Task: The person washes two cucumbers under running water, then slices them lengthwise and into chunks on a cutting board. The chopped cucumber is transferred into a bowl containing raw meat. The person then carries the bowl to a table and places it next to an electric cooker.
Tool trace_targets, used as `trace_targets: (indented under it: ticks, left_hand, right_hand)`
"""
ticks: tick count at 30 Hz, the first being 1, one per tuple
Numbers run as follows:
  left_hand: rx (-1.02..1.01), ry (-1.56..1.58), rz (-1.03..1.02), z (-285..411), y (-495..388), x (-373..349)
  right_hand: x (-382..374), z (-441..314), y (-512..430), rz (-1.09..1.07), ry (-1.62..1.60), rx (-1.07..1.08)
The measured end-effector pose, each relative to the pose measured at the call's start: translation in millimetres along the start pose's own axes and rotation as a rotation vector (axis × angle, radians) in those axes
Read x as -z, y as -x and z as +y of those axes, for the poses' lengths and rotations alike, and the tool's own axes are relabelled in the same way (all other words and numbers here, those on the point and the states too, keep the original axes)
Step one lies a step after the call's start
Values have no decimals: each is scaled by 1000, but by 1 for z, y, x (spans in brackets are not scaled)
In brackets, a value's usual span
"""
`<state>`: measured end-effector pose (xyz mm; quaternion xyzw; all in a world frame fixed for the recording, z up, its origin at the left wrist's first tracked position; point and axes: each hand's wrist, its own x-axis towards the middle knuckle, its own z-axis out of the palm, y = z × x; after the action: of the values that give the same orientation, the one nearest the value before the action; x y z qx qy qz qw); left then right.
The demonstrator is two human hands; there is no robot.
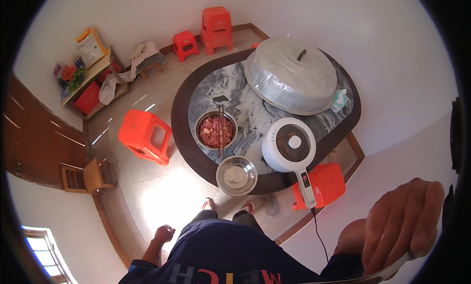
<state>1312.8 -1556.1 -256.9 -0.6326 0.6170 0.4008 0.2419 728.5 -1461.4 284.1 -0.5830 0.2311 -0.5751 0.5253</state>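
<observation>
My left hand (164, 233) hangs low beside my body, its fingers curled and no object visible in it. Raised close to the camera, my right hand (404, 225) has its fingers together over a pale curved rim (392, 266); whether it grips this is unclear. On the marble-topped table (250, 137), two chopsticks (221, 131) lie across a metal bowl of raw sliced meat (210, 132). An empty metal bowl (236, 175) sits at the near edge. To its right is a white electric pot (270, 151) with a glass lid (290, 151), brown food under it and a lit display on its handle.
A large domed metal cover (290, 74) and a tissue pack (339, 100) are on the table. A red plastic stool (145, 135) stands left, another (329, 184) under the pot's handle. The pot's black cord (319, 232) runs down. A wooden chair (90, 175) stands far left.
</observation>
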Motion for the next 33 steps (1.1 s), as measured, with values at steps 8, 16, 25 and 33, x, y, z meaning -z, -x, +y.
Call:
trace_targets:
  ticks: [8, 16, 25, 33]
  left_hand:
    - [-23, -53, 35, 1, 3, -3]
    - [-43, -64, 46, 8, 4, 4]
    - [-84, 0, 60, 15, 14, 7]
    - [-148, 59, 88, 10, -11, 0]
  right_hand:
    - [-54, -5, -21, 381, 103, 12]
    - [-45, -11, -15, 334, 183, 5]
    - [22, 126, 47, 671, -53, 9]
    - [39, 332, 155, 1146, -256, -515]
